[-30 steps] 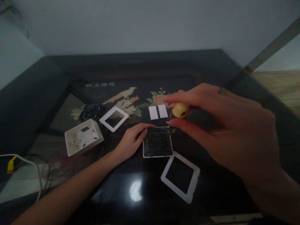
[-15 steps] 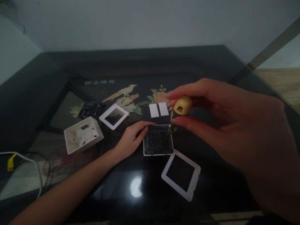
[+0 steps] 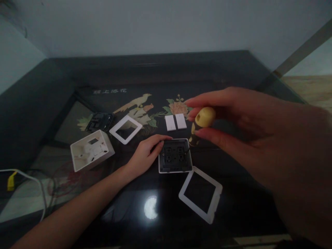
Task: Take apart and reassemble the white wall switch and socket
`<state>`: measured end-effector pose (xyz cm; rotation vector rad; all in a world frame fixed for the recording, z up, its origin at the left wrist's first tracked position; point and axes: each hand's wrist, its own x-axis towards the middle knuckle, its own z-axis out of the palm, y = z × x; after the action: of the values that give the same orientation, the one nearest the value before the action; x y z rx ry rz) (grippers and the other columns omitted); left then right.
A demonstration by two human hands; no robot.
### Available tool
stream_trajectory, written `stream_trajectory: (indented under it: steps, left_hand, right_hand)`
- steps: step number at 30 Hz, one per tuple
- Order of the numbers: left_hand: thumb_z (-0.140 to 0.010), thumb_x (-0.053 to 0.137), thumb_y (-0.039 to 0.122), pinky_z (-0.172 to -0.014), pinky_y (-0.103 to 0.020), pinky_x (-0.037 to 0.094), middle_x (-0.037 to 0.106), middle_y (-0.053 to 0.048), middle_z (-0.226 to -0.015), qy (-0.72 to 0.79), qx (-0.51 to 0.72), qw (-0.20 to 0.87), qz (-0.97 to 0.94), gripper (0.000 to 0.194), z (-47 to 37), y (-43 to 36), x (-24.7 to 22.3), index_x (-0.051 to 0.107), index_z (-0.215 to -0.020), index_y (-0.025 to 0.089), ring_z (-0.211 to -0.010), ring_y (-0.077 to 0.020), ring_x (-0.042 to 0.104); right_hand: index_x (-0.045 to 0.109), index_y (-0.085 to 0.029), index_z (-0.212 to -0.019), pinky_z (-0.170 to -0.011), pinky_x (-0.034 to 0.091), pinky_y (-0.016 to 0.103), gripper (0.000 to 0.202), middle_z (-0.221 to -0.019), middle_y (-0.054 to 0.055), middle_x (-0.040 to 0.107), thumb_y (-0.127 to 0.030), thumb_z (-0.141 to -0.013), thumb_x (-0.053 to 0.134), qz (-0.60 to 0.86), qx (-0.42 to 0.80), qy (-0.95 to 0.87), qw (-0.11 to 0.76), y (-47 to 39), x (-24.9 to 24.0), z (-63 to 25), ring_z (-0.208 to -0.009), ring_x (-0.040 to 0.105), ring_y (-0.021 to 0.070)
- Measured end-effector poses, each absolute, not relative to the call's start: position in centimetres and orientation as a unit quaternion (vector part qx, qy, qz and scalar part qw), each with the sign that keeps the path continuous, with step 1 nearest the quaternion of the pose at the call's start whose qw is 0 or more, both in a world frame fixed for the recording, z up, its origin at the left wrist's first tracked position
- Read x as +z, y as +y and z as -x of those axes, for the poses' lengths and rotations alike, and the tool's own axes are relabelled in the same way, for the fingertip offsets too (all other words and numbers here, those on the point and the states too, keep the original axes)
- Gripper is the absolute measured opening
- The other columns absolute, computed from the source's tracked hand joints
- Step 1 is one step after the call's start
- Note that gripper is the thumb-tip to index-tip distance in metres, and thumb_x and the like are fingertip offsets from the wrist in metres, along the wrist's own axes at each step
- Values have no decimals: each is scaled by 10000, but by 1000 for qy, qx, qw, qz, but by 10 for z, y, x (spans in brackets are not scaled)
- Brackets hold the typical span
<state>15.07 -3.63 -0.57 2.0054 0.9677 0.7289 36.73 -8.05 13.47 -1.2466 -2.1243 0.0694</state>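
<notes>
Right hand pinches a yellow-and-black screwdriver slanting down-left to a switch module; left hand grips its far-left corner.

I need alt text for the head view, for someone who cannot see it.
A right hand holds a yellow-and-black screwdriver at the right side of a white-edged square black plastic module; the left hand holds the module's upper left corner. On the dark glossy table lie two white square plastic frames, two white rectangular plates and an open white box.
</notes>
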Motion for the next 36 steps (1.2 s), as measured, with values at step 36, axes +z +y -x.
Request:
stream_trajectory:
  steps: [36]
  left_hand:
    - [-981, 420, 191, -937, -359, 516, 716, -52, -1086, 367, 305, 393, -786, 264, -150, -36, -10, 641, -1126, 194, -1027, -197, 664]
  right_hand:
    - [630, -245, -1143, -797, 586, 349, 249, -1162, 73, 622, -280, -896, 619, 445, 1, -837, 319, -82, 121, -360, -962, 669, 226]
